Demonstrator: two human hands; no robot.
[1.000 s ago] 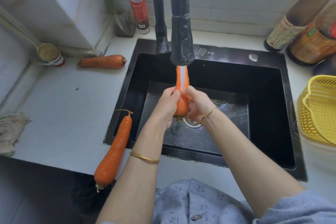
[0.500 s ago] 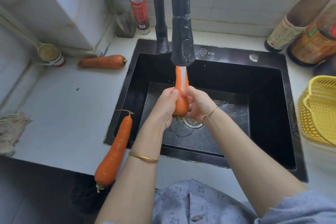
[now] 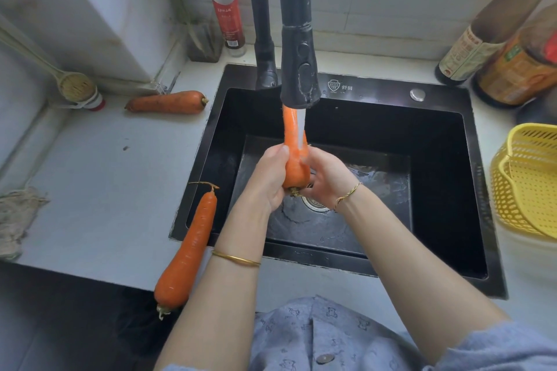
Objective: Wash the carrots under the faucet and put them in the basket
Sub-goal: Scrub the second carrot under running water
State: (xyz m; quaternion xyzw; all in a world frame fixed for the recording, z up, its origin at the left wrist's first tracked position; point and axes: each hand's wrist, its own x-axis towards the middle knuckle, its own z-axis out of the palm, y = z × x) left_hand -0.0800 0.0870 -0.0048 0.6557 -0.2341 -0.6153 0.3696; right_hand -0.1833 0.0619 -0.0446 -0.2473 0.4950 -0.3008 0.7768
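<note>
Both hands were clamped on one carrot (image 3: 294,156), held upright over the middle of the sink (image 3: 376,90). The left hand (image 3: 269,178) gripped its thick lower end from the sink's left side and the right hand (image 3: 327,176) wrapped it from the right. The narrow tip pointed up into the stream, just under the head of the faucet (image 3: 300,69) at the sink's back rim.

The likeliest slip was the carrot itself. Wet skin and a tapering shape could let it slide down through the palms onto the drain (image 3: 315,203) in the sink's floor. A second carrot (image 3: 187,250) lay across the sink's front-left corner, its thick end overhanging the counter edge (the left forearm passed close beside it). A nudge from that arm could tip it off the counter. A third carrot (image 3: 167,102) lay safer, on the counter beyond the sink's back-left corner. The yellow basket (image 3: 530,184) stood to the right of the sink, so the carry would drip across that rim.

The fingers on the far side of the held carrot were hidden, so how firm the grip was could not be judged. The faucet head covered the very tip. The stream was pale against the orange and hard to trace. The basket was cut off at the frame's edge, and its contents could not be told.
</note>
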